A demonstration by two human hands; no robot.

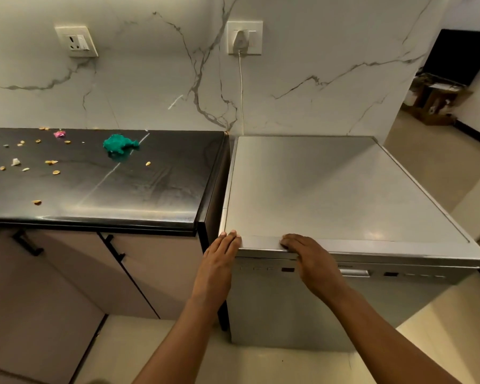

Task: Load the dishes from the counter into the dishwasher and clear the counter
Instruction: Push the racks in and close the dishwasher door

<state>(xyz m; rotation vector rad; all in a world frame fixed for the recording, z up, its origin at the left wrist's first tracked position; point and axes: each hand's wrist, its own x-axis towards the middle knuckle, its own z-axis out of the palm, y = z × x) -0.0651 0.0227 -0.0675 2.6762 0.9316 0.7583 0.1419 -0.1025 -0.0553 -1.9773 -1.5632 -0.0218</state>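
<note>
On the left the black counter [128, 187] runs to a sharp near edge above cabinet doors with dark handles [28, 242]. It bears scattered yellow crumbs [52, 162], a small pink scrap [59, 134] far back and a crumpled green cloth [118, 144]. A narrow gap parts it from the steel dishwasher [330, 195] to the right, whose door looks closed and whose flat top is dull and brushed. The left hand [219, 261] lies flat, fingers straight, against the near left corner. The right hand [308, 256] curls its fingers over the front lip. Open floor [441, 162] stretches to the right, beyond a marble wall with a plugged-in charger [243, 41].
</note>
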